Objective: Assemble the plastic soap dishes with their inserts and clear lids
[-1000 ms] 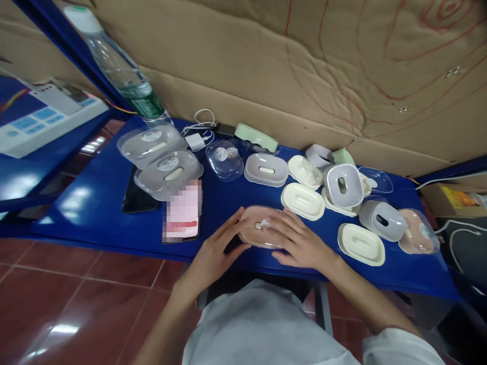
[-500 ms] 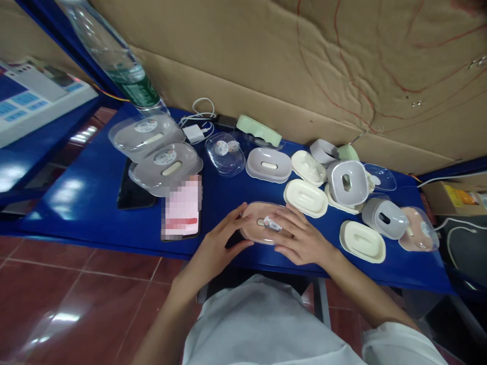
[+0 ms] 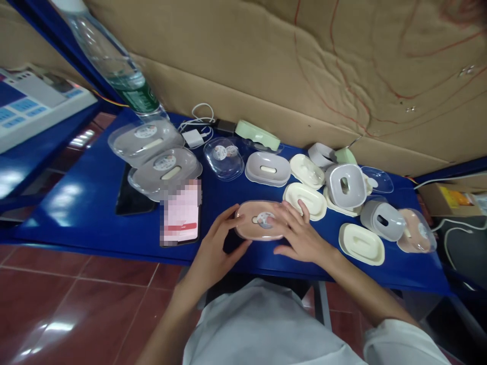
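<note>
A pink soap box under a clear lid lies at the front of the blue table, with a round sticker on top. My left hand holds its left end, thumb at the near edge and fingers along the far side. Over the right end, my right hand has its fingers spread, one fingertip touching the sticker and another finger raised. Just beyond the right hand lies a cream soap dish. A grey soap dish rests farther back.
Two lidded grey soap boxes and a phone are at left, near a water bottle. Clear lids lie behind. Several grey and cream parts and another pink box occupy the right.
My right hand's fingers have spread, with one lifting off the lid while another touches the sticker. More of the sticker shows. The left hand keeps its place at the box's left end.
</note>
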Tool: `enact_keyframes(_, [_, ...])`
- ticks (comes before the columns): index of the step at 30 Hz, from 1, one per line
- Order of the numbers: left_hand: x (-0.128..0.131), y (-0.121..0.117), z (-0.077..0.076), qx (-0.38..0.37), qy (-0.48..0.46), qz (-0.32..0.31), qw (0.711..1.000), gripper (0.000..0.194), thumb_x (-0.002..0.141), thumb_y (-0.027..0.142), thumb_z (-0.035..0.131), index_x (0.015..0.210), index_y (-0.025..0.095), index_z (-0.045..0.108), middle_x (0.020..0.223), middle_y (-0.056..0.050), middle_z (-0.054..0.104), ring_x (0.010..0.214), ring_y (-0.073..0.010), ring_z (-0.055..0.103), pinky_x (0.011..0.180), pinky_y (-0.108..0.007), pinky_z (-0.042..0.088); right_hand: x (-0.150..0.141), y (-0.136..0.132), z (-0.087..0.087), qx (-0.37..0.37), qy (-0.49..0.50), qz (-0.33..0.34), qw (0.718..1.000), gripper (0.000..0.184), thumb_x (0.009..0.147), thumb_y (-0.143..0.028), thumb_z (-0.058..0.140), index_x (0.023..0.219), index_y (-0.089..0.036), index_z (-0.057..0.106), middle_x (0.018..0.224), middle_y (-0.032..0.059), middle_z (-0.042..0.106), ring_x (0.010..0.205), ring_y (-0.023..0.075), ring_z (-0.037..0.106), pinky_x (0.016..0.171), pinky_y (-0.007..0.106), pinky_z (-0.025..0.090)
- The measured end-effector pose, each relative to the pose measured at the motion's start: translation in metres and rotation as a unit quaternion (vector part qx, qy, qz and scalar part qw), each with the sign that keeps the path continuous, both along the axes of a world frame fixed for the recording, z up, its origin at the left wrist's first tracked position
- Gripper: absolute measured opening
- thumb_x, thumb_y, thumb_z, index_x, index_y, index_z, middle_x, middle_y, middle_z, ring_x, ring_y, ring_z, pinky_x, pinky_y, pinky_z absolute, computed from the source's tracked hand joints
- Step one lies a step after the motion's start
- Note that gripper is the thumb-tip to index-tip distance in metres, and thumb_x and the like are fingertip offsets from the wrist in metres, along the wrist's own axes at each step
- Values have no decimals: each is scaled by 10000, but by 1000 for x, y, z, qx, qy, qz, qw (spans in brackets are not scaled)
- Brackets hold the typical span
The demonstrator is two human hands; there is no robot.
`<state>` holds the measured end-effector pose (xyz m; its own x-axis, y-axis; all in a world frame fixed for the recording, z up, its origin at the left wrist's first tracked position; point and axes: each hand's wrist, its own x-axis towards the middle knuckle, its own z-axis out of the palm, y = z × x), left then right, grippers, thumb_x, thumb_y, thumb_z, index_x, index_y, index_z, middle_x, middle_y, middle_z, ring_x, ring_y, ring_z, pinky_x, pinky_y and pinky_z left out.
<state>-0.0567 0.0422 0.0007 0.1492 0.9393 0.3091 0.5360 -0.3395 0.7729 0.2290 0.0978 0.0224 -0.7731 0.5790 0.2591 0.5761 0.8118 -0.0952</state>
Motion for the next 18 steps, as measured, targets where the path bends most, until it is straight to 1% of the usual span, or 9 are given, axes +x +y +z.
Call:
enact_keyframes(2, [3, 0, -1, 35, 17, 52, 998, 491, 988, 272, 762, 1428, 266, 546, 1567, -156, 558, 1457, -312, 605, 1176, -543, 571, 4, 8, 8, -13, 11, -38, 999, 640, 1116, -564, 513, 1631, -187, 473, 1657, 194, 537, 1569, 364, 465, 1307, 640, 281])
enact_keyframes(4, [6, 1, -3, 78, 41, 115, 989, 499, 963, 271, 790, 1393, 240, 540, 1527, -174, 546, 1445, -333, 594, 1156, -570, 575, 11, 11, 15, -15, 15, -115, 993, 550, 1140, -462, 496, 1609, -174, 490, 1580, 181, 618, 1480, 332, 563, 1249, 570, 389])
enact_keyframes(7, [12, -1, -3, 125, 76, 211, 966, 555, 925, 246, 826, 1387, 205, 520, 1505, -203, 504, 1466, -378, 537, 1159, -630, 547, 21, 1, 17, -8, 8, -208, 978, 436, 1132, -361, 523, 1530, -194, 579, 1488, 165, 687, 1375, 343, 639, 1138, 540, 496])
enact_keyframes(8, [15, -3, -2, 136, 91, 236, 958, 573, 919, 225, 825, 1401, 201, 515, 1528, -216, 472, 1497, -397, 494, 1170, -650, 527, 23, -6, 16, -10, 8, -212, 977, 407, 1126, -346, 533, 1501, -206, 607, 1482, 161, 690, 1367, 351, 643, 1120, 546, 511])
enact_keyframes(10, [24, -10, 1, 167, 116, 264, 943, 591, 912, 166, 809, 1427, 208, 523, 1590, -224, 408, 1541, -415, 426, 1189, -649, 499, 28, -21, 15, -39, 17, -178, 983, 380, 1118, -315, 541, 1481, -235, 623, 1500, 144, 681, 1383, 339, 638, 1112, 537, 530])
enact_keyframes(12, [36, -19, 4, 194, 128, 221, 947, 559, 924, 113, 766, 1425, 225, 546, 1583, -201, 446, 1510, -379, 468, 1173, -580, 517, 29, -31, 18, -76, 39, -131, 988, 413, 1119, -299, 532, 1527, -258, 583, 1528, 134, 663, 1401, 312, 633, 1113, 513, 544])
enact_keyframes(14, [50, -26, 7, 192, 139, 97, 967, 478, 969, 122, 711, 1413, 230, 571, 1514, -172, 556, 1415, -329, 570, 1132, -514, 549, 28, -30, 25, -78, 61, -115, 988, 459, 1125, -291, 505, 1583, -268, 528, 1552, 135, 644, 1416, 303, 624, 1131, 517, 538])
enact_keyframes(16, [63, -29, 7, 168, 173, -31, 970, 392, 1025, 176, 653, 1409, 229, 594, 1472, -154, 631, 1355, -309, 631, 1122, -512, 554, 27, -19, 34, -43, 70, -132, 988, 468, 1131, -275, 474, 1597, -267, 516, 1555, 132, 642, 1424, 309, 614, 1160, 537, 512])
enact_keyframes(18, [71, -29, 6, 153, 204, -81, 963, 337, 1059, 219, 615, 1396, 228, 624, 1481, -148, 653, 1355, -313, 645, 1136, -532, 542, 29, -4, 41, -8, 63, -155, 986, 443, 1133, -277, 468, 1568, -261, 550, 1550, 126, 644, 1427, 315, 602, 1176, 538, 486])
